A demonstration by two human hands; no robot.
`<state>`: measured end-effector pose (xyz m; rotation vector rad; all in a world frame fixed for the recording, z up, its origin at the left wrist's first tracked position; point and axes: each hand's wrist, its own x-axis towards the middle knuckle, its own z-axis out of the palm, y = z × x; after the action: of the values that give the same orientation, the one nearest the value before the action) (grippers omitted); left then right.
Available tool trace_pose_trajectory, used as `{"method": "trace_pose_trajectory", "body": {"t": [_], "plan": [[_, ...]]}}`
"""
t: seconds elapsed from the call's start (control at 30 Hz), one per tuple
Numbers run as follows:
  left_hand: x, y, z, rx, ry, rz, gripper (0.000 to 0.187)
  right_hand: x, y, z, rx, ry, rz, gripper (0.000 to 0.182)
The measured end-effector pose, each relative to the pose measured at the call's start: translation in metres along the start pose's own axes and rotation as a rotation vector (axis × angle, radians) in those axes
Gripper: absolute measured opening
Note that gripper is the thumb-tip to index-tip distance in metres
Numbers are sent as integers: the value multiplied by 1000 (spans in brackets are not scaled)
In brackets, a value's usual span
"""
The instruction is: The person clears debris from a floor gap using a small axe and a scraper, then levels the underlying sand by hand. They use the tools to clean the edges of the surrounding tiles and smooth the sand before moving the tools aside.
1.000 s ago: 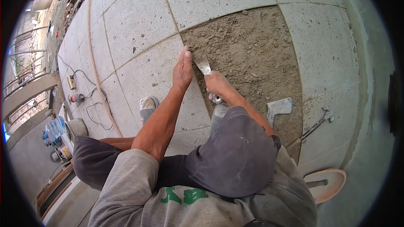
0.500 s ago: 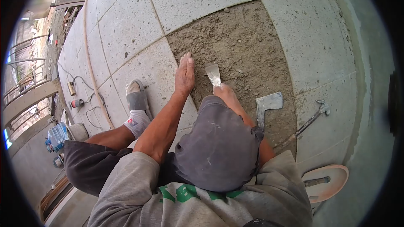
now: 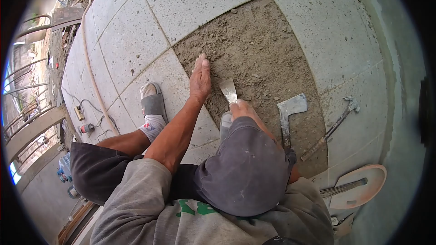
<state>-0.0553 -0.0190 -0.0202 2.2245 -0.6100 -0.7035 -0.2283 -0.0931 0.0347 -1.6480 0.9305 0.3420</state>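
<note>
Scraping the dirt flat is my job now. My left hand (image 3: 200,78) lies open and flat on the tile edge (image 3: 181,88), holding nothing. Just to its right, my right hand (image 3: 243,108) grips the scraper (image 3: 229,90), blade down on the dirt (image 3: 263,50). Next, I think, I drag it slowly.

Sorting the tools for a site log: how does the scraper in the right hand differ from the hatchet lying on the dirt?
The scraper is held by the right hand; the hatchet lies loose, untouched. The scraper's blade is narrow and flares toward its tip; the hatchet's head is broader and blocky. Both have grey metal blades and sit over the bare dirt patch.
</note>
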Motion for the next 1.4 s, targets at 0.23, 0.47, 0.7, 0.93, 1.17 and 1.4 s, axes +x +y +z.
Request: {"method": "trace_pose_trajectory", "body": {"t": [0.23, 0.47, 0.7, 0.93, 1.17, 1.4], "plan": [[10, 10, 0, -84, -4, 27, 65, 19, 9, 7, 197, -153, 135, 33], [12, 14, 2, -6, -42, 29, 65, 45, -22, -1, 386, -264, 348, 33], [18, 14, 4, 3, -49, 45, 65, 13, -1, 16, 148, 9, 74, 36], [21, 1, 10, 30, -45, 33, 66, 43, -24, -11, 520, -45, 225, 33], [13, 17, 20, 219, -132, 42, 63, -8, 35, -24, 723, 193, 310, 36], [20, 28, 17, 348, -197, -29, 69, 15, 24, -71, 871, 267, 204, 32]]}}
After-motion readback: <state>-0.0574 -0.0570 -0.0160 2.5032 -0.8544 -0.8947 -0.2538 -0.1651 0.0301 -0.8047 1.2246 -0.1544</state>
